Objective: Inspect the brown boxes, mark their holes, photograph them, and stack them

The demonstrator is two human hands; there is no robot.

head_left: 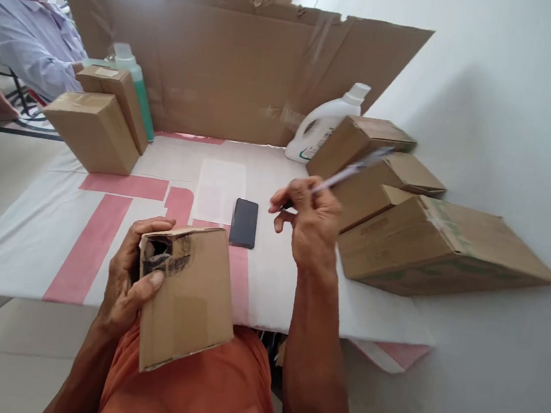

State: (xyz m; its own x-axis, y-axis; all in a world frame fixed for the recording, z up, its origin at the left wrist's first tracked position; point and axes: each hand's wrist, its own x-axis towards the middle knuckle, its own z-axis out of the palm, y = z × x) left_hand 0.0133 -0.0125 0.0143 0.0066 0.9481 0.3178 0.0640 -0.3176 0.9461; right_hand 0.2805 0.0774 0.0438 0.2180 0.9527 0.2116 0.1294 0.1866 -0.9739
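My left hand [130, 282] grips a small cardboard box [189, 296] over my lap at the table's near edge; the thumb presses on a dark scribbled patch near the box's top corner. My right hand [310, 227] is raised above the table and holds a pen [347, 170], its shaft pointing up and to the right, blurred. A dark phone [244, 223] lies flat on the table between the two hands.
The table [41, 231] has a white cover with pink stripes. Two taped boxes [97, 124] lean at the back left beside a green bottle [142, 86]. Several boxes [426, 245] and a white jug [322, 128] sit at right. A cardboard wall [233, 60] stands behind. A person [29, 42] sits far left.
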